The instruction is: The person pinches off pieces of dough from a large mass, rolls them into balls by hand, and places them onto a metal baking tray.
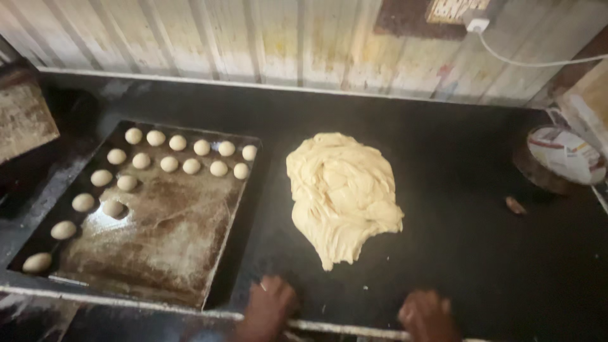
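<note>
Here, fingers first: left hand (269, 306) at about 7 o'clock in the view, fingers curled downward onto the dark worktop (456, 209), knuckles up, nothing visibly gripped — whether a bit of dough sits beneath the palm, impossible to tell. Right hand (427, 315) at about 5 o'clock, likewise low at the near edge, fingers bent and blurred; cannot tell how far closed, no object seen in them. Both hands resting at the counter's pale front lip (342, 328), well apart from each other.

Just past the hands, toward 12 o'clock from the gap between them: large dough mass (342, 193), pale yellow, folded and lumpy, lying directly on the worktop near the centre, tapering to a point on its near side. Neither hand touching it.

At 9 o'clock from the dough, just beside it: baking tray (171, 240), dark, greasy, flour-streaked, rectangular. Small dough balls (169, 164) in rows along its far edge and down its left side — the near right portion of the tray bare.

At 3 o'clock, near the worktop's right end: round tub with a printed lid (563, 155). A small brown scrap (515, 205) just in front of it. Beyond everything, at 12 o'clock: corrugated metal wall (253, 38), stained, with a white cable (538, 62) running across its upper right.
</note>
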